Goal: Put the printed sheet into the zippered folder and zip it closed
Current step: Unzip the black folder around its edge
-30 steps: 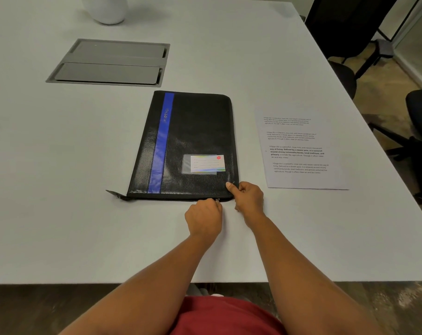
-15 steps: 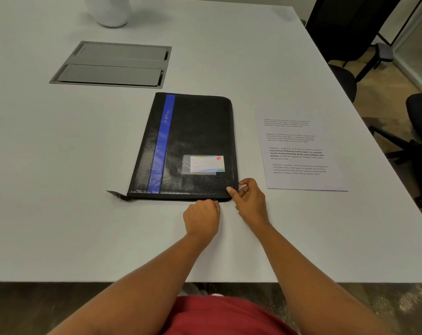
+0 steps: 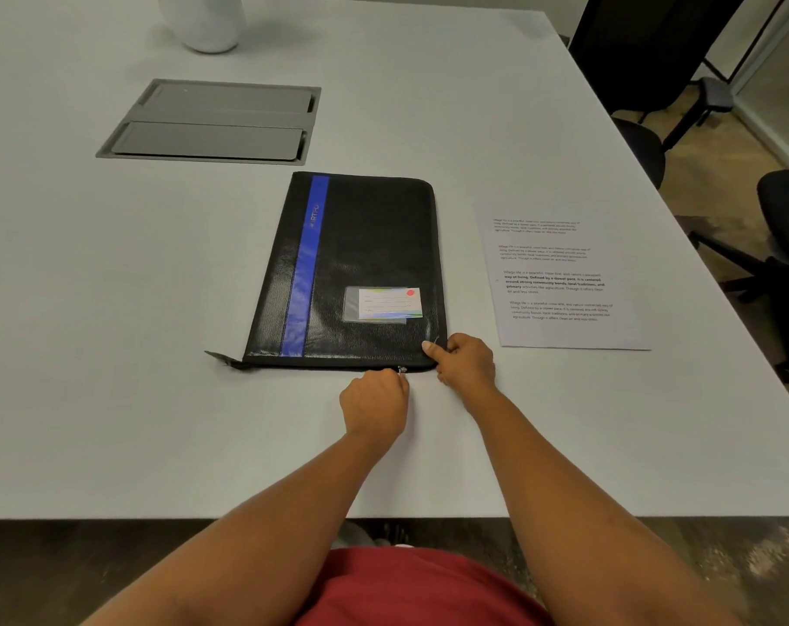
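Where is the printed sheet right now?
In the head view, the printed sheet lies flat on the table, just right of the zippered folder and beyond the right hand.

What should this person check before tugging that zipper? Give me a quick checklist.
1. The left hand pinches the zipper pull: ok.
2. The right hand grips the near corner of the folder: ok.
3. The folder lies flat on the table: ok.
4. The printed sheet lies apart, right of the folder: ok.
5. The printed sheet is inside the folder: not ok.
6. Room inside the folder: cannot tell.
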{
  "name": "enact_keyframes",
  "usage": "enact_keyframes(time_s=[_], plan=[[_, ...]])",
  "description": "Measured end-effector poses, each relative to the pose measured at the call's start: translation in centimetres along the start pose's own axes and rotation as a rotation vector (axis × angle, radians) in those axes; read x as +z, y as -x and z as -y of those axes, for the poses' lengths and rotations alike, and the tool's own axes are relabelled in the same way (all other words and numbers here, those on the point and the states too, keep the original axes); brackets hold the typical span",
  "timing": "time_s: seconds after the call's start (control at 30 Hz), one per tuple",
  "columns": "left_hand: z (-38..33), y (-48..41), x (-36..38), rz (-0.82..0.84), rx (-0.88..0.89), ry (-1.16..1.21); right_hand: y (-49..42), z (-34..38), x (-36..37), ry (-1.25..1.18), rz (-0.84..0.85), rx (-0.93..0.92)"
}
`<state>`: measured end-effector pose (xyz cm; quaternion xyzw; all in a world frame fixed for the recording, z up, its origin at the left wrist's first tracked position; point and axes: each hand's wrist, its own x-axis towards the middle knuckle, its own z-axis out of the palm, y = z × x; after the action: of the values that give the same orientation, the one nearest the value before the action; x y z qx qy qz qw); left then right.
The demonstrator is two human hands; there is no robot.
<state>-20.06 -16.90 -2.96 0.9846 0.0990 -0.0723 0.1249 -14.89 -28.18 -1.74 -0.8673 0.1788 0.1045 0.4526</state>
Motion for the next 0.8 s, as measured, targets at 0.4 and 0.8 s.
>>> enact_keyframes(time_s=[0.4,0.8], plan=[[-0.09,-0.09,-0.35,0.014,-0.035,0.008,0.41,0.39,0.03,-0.039,-0.019,0.053],[0.24,-0.19,-0.16,-0.002,-0.043,0.054,0.31,0.24,-0.03,-0.128,0.015,0.073]])
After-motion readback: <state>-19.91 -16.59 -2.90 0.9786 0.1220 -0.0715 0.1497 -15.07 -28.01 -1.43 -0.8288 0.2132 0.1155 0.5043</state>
